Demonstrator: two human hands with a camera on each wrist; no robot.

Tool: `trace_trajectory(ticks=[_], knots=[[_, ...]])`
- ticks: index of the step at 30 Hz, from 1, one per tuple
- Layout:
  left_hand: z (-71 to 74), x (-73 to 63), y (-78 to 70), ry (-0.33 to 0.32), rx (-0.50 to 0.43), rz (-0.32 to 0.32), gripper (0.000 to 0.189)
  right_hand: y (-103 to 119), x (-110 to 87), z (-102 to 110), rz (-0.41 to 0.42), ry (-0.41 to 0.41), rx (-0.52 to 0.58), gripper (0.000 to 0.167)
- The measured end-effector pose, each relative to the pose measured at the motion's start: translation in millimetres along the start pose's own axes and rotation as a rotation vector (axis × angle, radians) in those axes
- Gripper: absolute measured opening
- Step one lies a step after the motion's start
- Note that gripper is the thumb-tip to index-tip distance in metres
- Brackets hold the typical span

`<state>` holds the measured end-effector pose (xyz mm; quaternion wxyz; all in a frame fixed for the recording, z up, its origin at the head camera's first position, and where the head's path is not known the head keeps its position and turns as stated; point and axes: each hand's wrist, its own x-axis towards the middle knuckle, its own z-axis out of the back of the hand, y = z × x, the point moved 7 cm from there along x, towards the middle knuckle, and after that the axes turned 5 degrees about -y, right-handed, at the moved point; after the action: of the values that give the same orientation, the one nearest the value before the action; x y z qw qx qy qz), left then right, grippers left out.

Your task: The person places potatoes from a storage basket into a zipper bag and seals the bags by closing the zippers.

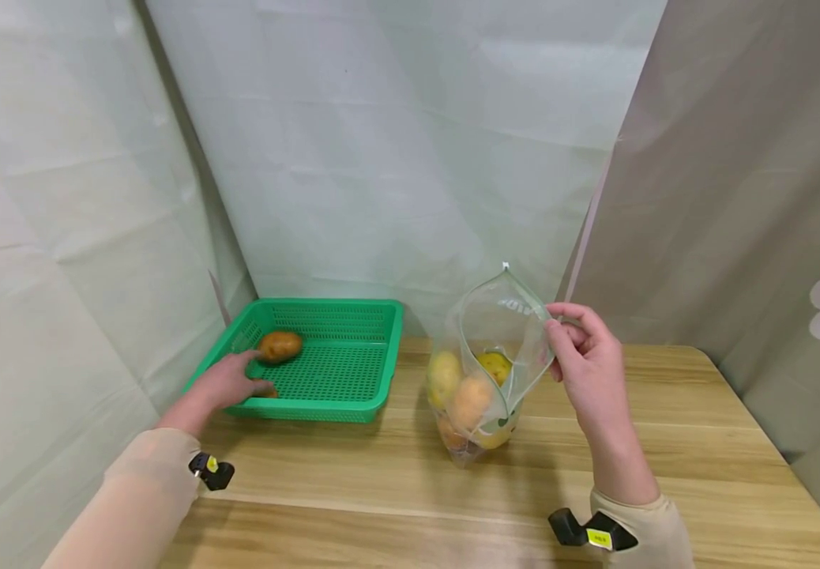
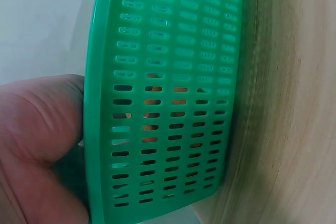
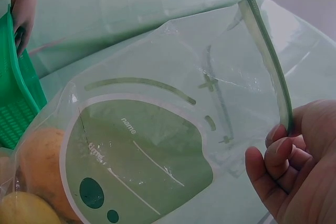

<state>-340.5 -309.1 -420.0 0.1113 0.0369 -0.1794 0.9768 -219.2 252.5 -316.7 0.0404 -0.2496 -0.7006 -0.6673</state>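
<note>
My left hand (image 1: 231, 381) reaches over the near left corner of a green plastic basket (image 1: 380, 407), fingers spread. Its index finger is right at a brown potato (image 1: 280, 346), and the thumb lies over a second brown piece (image 1: 268, 391), mostly hidden by the hand. In the left wrist view, brown shows through the basket's slots (image 2: 151, 114). On the right, my right hand (image 1: 588, 356) pinches the rim of a clear zip bag (image 1: 524, 316) between thumb and fingers. The bag stands upright with its mouth apart. Several yellow and orange-brown rounded pieces of produce (image 1: 444, 379) sit inside.
The wooden table (image 1: 353, 482) carries both the basket and the bag. Pale cloth (image 1: 396, 158) hangs behind and to the left, close to the basket. A greyish curtain (image 1: 723, 197) with a flower print hangs at the right.
</note>
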Motion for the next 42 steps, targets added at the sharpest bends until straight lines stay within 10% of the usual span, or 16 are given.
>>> trace_trajectory(ticks=[8, 42], knots=[[5.7, -9.2, -24.7, 0.080, 0.002, 0.035, 0.082, -0.3, -0.5, -0.6, -0.002, 0.005, -0.005, 0.023], [-4.4, -0.5, -21.5, 0.229, 0.031, 0.031, 0.073, 0.8, 0.4, -0.7, 0.011, 0.001, 0.008, 0.022]])
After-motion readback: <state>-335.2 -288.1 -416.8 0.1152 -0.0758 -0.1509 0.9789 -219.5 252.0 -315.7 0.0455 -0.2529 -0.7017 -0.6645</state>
